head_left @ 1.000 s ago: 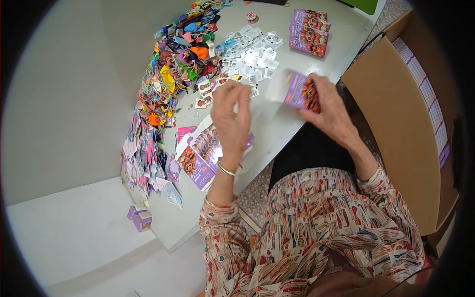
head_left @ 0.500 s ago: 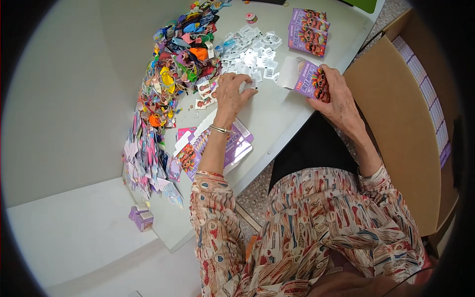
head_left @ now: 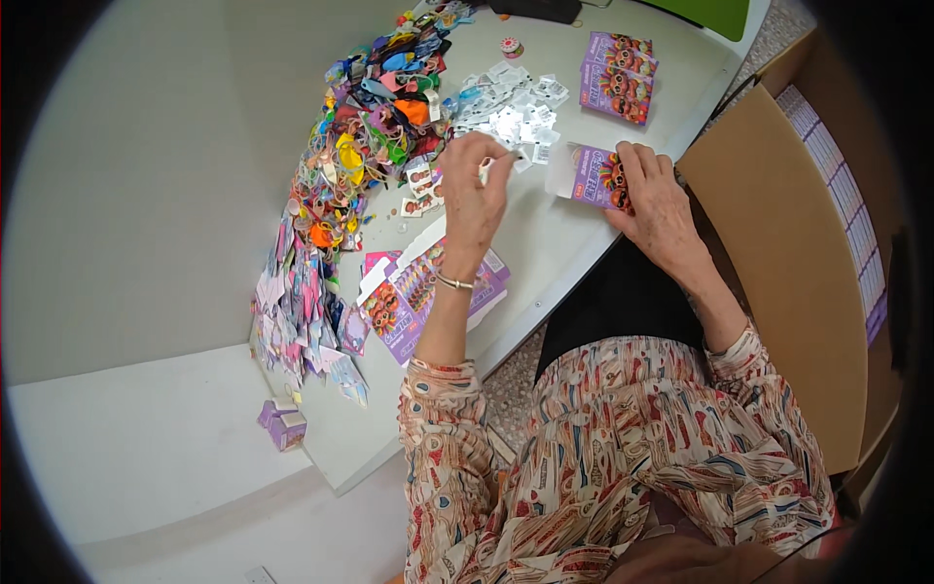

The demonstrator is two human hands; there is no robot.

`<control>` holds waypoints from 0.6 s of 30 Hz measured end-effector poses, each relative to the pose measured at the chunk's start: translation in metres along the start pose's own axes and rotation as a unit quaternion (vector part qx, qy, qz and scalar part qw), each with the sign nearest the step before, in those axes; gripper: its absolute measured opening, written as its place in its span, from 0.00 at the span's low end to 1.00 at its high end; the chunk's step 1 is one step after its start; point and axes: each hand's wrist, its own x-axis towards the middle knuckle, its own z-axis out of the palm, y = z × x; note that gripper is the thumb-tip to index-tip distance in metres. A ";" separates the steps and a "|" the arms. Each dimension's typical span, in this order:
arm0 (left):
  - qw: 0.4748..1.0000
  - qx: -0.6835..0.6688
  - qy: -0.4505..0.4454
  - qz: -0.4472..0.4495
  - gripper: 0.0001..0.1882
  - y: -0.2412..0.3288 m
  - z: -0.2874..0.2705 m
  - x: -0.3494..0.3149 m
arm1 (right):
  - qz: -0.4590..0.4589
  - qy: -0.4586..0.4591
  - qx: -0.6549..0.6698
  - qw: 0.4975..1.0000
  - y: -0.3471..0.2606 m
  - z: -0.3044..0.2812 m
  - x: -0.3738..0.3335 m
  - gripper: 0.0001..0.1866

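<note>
My right hand [head_left: 660,200] grips a small purple printed box [head_left: 590,175] from its right side, with the box's white open end facing left. Over the table, my left hand [head_left: 472,200] has thumb and fingers drawn together in a pinch. Something small and pale shows between them, too little to name. Just beyond it lies a heap of small white printed sachets [head_left: 520,115]. Small picture cards [head_left: 420,183] lie beside the left hand, partly covered by it. Flat purple carton blanks [head_left: 399,316] lie under the left forearm.
A long pile of colourful balloons and trinkets [head_left: 350,161] lines the wall, with shiny packets [head_left: 304,311] at its near end. Purple boxes [head_left: 619,80] lie at the far right. A large cardboard carton [head_left: 778,263] stands right of the table. Small purple boxes [head_left: 285,428] sit at lower left.
My left hand has come slightly back from the sachets, its fingers now closer together. My right hand still holds the box, now turned a little. The whole view has shifted slightly.
</note>
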 end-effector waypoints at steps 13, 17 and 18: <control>0.996 -0.036 -0.080 -0.033 0.05 0.040 -0.021 -0.034 | -0.037 -0.068 0.106 0.991 -0.023 0.012 0.001 0.40; 0.990 -0.081 -0.045 -0.109 0.05 0.026 -0.028 -0.040 | -0.037 -0.070 0.147 0.986 -0.025 0.012 0.001 0.40; 0.985 -0.099 -0.045 -0.131 0.05 0.024 -0.027 -0.040 | -0.038 -0.073 0.146 0.986 -0.027 0.014 0.002 0.40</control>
